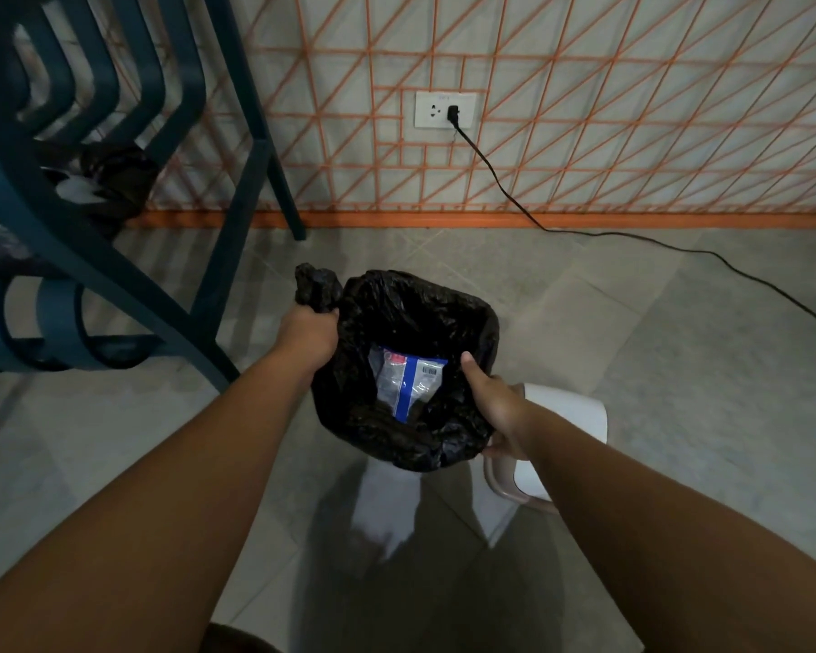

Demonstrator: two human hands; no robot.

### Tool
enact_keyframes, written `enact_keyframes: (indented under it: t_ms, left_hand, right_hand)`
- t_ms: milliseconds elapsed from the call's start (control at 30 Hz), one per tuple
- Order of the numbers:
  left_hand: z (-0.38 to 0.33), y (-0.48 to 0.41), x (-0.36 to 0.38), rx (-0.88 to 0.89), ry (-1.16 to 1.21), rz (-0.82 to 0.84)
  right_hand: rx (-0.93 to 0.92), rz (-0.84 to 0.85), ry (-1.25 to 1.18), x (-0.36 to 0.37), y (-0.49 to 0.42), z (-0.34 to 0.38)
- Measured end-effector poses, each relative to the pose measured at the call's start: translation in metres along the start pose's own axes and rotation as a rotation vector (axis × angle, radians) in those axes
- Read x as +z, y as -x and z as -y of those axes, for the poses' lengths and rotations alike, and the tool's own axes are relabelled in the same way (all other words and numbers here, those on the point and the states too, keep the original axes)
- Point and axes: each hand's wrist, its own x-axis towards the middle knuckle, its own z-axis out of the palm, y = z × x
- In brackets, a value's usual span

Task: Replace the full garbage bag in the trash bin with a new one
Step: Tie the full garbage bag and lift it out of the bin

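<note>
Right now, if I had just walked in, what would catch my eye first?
The black garbage bag in the middle stands out first. The left hand grips its bunched corner and the right hand holds the near rim. A blue and white wrapper lies inside the bag. Behind it, the orange-lined wall carries a white socket with a black cable trailing to the floor.

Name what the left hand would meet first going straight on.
The bunched corner of the black garbage bag, which the left hand grips; past that, probably only floor up to the orange baseboard, though depth is unclear.
</note>
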Motion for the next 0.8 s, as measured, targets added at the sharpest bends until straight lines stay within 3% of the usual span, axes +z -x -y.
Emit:
enact_keyframes:
  t_ms: [233,467,600,733,800]
  left_hand:
    - [0.001,0.000,-0.002,-0.007,0.013,0.020]
    - [0.002,0.001,-0.002,-0.003,0.020,0.035]
    - [0.001,0.002,-0.002,-0.011,0.019,0.026]
    - [0.001,0.002,-0.003,-0.014,0.036,0.039]
    - [0.000,0.002,-0.001,-0.023,0.044,0.038]
  right_hand:
    - [0.023,0.196,-0.265,0.003,-0.013,-0.016]
    - [0.001,0.210,-0.220,-0.005,-0.010,-0.013]
    - [-0.123,0.079,-0.187,-0.012,-0.005,-0.010]
    - [-0.299,-0.149,-0.319,-0.029,0.003,0.003]
    - [-0.354,-0.187,-0.381,-0.040,0.005,0.015]
